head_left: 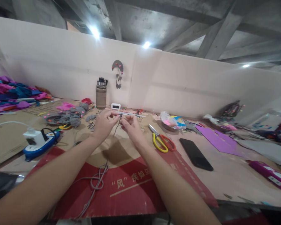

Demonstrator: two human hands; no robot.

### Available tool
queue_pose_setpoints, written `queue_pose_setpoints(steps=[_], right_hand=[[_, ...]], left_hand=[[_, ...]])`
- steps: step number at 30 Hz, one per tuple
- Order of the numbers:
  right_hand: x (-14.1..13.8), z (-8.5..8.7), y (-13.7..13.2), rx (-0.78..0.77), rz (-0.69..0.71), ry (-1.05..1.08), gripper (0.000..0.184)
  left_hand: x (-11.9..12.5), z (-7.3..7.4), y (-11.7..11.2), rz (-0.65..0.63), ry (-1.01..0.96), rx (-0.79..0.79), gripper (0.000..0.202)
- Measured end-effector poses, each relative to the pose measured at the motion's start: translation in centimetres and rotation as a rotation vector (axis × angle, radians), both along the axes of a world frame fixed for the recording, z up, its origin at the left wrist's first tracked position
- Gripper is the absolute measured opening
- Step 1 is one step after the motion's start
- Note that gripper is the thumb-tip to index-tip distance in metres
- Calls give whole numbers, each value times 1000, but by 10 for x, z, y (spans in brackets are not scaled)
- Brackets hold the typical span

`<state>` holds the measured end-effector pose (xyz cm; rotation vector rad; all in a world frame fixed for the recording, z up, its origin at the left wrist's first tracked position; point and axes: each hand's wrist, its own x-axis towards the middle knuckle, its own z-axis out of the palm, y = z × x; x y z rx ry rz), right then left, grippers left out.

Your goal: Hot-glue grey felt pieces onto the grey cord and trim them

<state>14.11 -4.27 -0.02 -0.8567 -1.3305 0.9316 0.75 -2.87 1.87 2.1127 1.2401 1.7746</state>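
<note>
Nearest: red-and-brown cardboard [135, 200] flat on the table [224, 184], pale lettering on its red part. Grey cord [99, 181] lies over it in loose loops; one length rises to the fingertips of both hands.

Right side: purple power strip [269, 175] near the table edge; black phone [196, 154] face-on, lying slantwise. Left side: blue power strip [41, 147] with a white plug [34, 137] in it. Scissors [160, 140], one handle yellow and one red, lie just right of the right hand, blades pointing away.

Left hand [105, 123]: thumb and forefinger together, clamped on the cord's upper end. Right hand [131, 128]: fingers curled, tips at the same spot; cannot tell whether they are closed on the cord. A thin pale rod [133, 114] shows at the fingertips; held or lying behind, unclear.

Beyond: grey felt pieces [79, 110] at left, a dish [170, 127] of coloured scraps at right, purple sheet [217, 140] farther right. At the back, white clock [115, 106] and upright bottle [101, 97] by the panel [178, 81], where a grey moon ornament [118, 65] hangs.
</note>
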Motion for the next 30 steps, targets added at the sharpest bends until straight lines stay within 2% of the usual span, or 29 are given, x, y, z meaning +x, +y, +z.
queue_pose_setpoints(steps=[1, 3, 6, 9, 13, 30], right_hand=[[-6, 1, -1, -36, 82, 85, 33], [-11, 1, -3, -69, 120, 153, 34], [-5, 0, -3, -29, -22, 25, 22], [4, 2, -4, 97, -184, -191, 10], [7, 7, -8, 197, -313, -329, 12], [8, 12, -12, 265, -429, -533, 16]], left_hand=[[1, -1, -1, 4, 29, -6, 13], [4, -4, -1, 0, 55, -37, 15], [6, -7, 0, -40, 8, -108, 19], [8, -7, -1, -97, -42, -166, 22], [10, -3, -6, -111, -38, -174, 19], [12, 3, -13, -109, -12, -207, 16]])
